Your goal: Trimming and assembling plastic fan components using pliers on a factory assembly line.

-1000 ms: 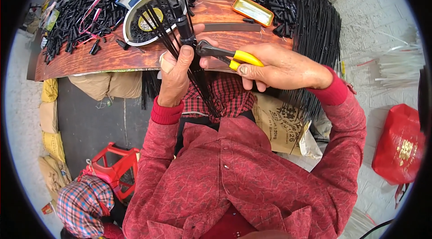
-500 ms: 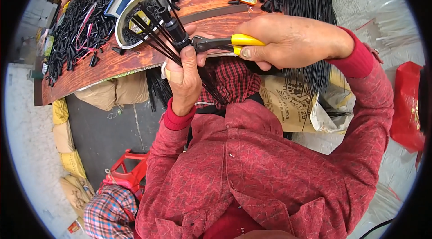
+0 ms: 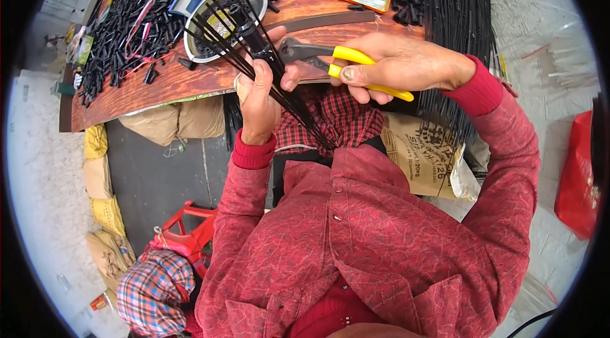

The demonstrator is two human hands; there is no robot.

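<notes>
- The left hand (image 3: 259, 106) is closed around a black tube (image 3: 250, 34) and a bundle of thin black rods (image 3: 295, 109), held above the near edge of the wooden tabletop (image 3: 133, 96).
- The tube tilts, its far end raised toward the oval bowl; the rods fan out beside it and run down toward the checked cloth (image 3: 349, 118) on the lap.
- The right hand (image 3: 403, 64) grasps yellow-handled pincers (image 3: 308, 50), the handles spread apart; their dark head sits just beside the tube's lower end, though whether they touch it I cannot tell.
- Beyond the left hand stands the pale-rimmed bowl (image 3: 187, 42).
- A dark flat strip (image 3: 330, 19) lies beyond the pincers, near an orange-rimmed tin (image 3: 361, 5) of pale slivers.
- Loose black tubes (image 3: 136, 23) heap the left side; long black rods (image 3: 454, 33) hang over the right edge.
</notes>
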